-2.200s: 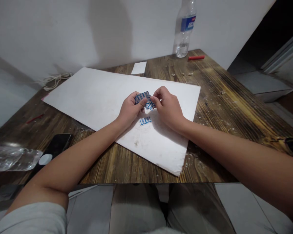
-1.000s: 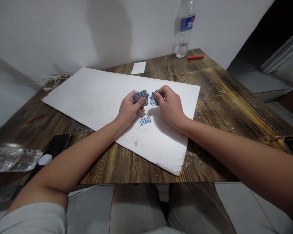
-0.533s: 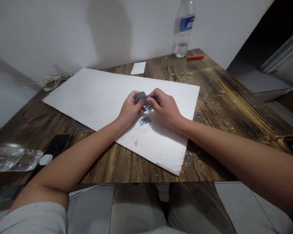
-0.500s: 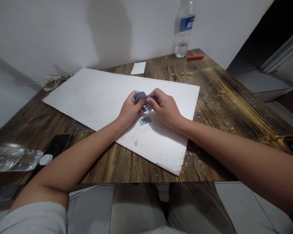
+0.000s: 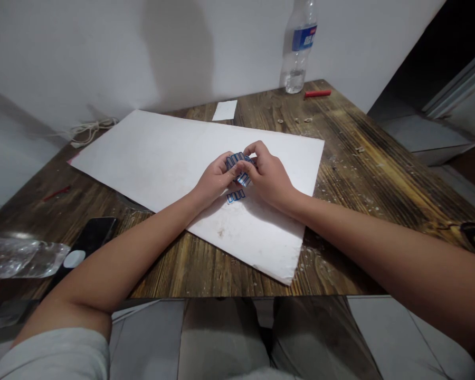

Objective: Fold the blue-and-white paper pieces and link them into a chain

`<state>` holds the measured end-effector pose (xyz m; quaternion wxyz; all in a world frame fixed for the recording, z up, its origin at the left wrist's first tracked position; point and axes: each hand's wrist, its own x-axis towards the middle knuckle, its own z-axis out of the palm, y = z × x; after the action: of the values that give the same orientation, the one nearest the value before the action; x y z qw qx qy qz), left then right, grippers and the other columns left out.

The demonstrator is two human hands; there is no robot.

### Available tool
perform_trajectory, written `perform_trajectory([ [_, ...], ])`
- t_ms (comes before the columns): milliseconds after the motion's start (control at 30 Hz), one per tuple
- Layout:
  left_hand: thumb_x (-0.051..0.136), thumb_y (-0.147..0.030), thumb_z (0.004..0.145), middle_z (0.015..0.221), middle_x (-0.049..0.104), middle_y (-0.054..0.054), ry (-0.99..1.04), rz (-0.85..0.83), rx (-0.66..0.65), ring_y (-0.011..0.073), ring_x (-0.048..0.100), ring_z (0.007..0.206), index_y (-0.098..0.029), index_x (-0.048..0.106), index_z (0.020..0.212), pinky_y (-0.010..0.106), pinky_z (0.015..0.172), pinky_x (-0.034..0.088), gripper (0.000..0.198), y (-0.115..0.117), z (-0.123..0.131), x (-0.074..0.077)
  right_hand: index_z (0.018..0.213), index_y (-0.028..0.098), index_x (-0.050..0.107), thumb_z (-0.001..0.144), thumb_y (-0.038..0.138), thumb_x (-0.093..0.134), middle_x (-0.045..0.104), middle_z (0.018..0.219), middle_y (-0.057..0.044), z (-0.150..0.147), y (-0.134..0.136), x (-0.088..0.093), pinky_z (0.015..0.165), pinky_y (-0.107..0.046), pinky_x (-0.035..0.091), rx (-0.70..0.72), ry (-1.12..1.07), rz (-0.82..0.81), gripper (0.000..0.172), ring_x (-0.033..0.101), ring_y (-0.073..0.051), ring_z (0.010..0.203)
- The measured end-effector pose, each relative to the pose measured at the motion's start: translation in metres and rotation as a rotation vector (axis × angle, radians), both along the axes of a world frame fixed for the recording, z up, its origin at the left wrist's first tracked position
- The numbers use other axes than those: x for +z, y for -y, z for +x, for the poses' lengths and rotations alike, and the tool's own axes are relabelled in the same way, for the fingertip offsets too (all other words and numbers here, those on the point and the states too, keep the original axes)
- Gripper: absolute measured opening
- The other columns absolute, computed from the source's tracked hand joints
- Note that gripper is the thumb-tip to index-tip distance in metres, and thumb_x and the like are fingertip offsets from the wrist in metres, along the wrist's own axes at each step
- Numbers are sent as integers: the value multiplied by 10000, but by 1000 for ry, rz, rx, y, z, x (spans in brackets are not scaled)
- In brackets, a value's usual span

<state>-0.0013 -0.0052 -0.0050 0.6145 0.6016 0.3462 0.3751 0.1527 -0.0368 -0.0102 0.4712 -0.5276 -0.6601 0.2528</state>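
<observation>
Above the white board, my left hand and my right hand meet with their thumbs close together. Between them is a small bundle of flat pieces with blue-outlined rectangles, and the fingers of both hands are closed on it. What the pieces are made for I cannot make out. A separate small piece with the same blue rectangles lies on the board just below my hands. My fingers hide part of the bundle.
On the wooden table stand or lie an upright water bottle, a red stick, a white card, a cable, a black phone and a lying clear bottle. Behind is a wall.
The bundle has turned and shifted slightly right, showing more of its blue-outlined face. My left hand has moved a little to the right, closer to my right thumb. The loose piece stays put.
</observation>
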Motion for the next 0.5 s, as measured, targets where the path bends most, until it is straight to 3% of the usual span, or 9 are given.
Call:
perform_trajectory([
  [267,752,-415,775,756,554,-27,-51,31,-81,69,558,656,-190,542,870,182,567,493,322,-1,-2,2,983,281,451,902,365,514,535,630,43,0,1,0,613,-320,323,0,5,-12,133,500,-161,603],
  [500,770,-348,758,784,567,-30,-38,-20,-23,66,566,669,-188,534,874,183,576,486,308,1,-3,5,1024,279,451,902,384,528,617,723,28,0,-2,-4,643,-325,362,56,-63,-11,179,537,-158,646],
])
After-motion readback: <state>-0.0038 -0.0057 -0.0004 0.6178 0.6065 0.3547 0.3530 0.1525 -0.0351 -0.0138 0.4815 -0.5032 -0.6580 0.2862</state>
